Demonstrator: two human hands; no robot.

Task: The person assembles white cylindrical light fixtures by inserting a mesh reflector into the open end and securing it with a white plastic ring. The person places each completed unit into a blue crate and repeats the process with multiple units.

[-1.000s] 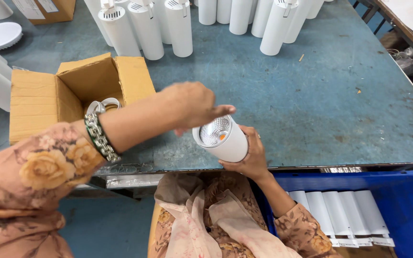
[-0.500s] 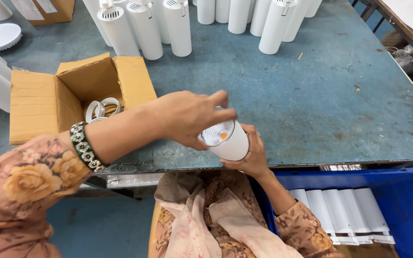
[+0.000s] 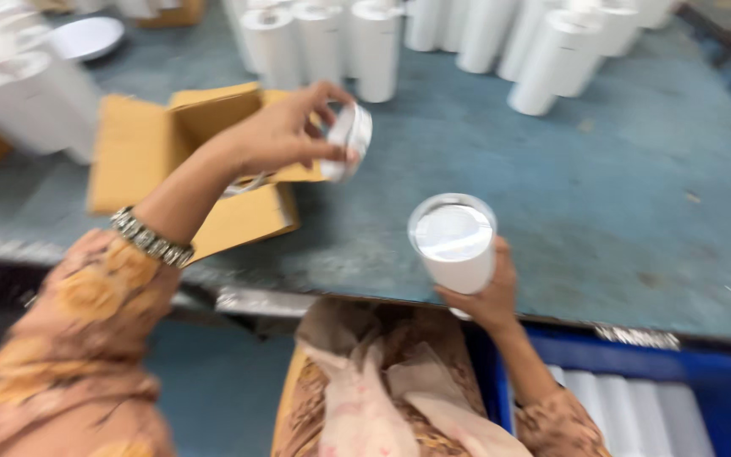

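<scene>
Gripping from below and behind, the right hand (image 3: 486, 292) held a white cylinder housing (image 3: 454, 241) upright just past the near edge of the blue-green table (image 3: 619, 195), its glossy open end facing up. Fingers were wrapped round the lower wall, so most of the body stood above the grip. It looked stiff, smooth and rather light, likely slippery on the painted wall and best taken low round the barrel, away from the shiny face. Up and to the left of that grip, the left hand (image 3: 285, 135) pinched a small ring-shaped part (image 3: 350, 140) between thumb and fingertips; blur hid its detail. It seemed thin and light, easily dropped. Beneath that hand lay an open cardboard box (image 3: 171, 161).
</scene>
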